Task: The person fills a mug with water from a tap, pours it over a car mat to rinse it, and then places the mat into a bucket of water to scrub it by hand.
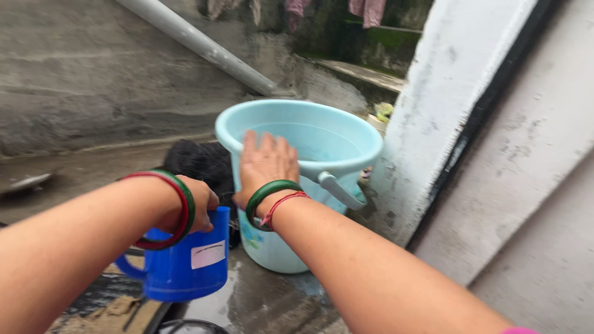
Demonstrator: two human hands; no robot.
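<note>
Blue plastic mug (189,263), nearest the camera, low left of centre. Left hand (192,207) closed over its rim from above, fingers curled down on the far side; the mug hangs upright, handle toward the person, white label patch facing the camera. Red and green bangles sit on that wrist.

Right hand (265,166) lies just beyond and to the right, palm down, fingers nearly flat and together, draped over the near rim of a pale blue bucket (309,148). It grips nothing; it rests on the rim. Green bangle and red thread on that wrist.

Relation noted: bucket stands directly ahead of both hands, mouth facing up, upright axis, grey handle folded down on its right side. Right hand touches it; left hand and mug are beside its left wall, apart from it, lower than the rim. Inside looks shallow with water, hard to tell.

Wet concrete floor (266,303) under the bucket. Behind the bucket, a dark bundle (201,162), then a grey pipe (204,46) slanting along a stained wall. White pillar (445,105) at right.
</note>
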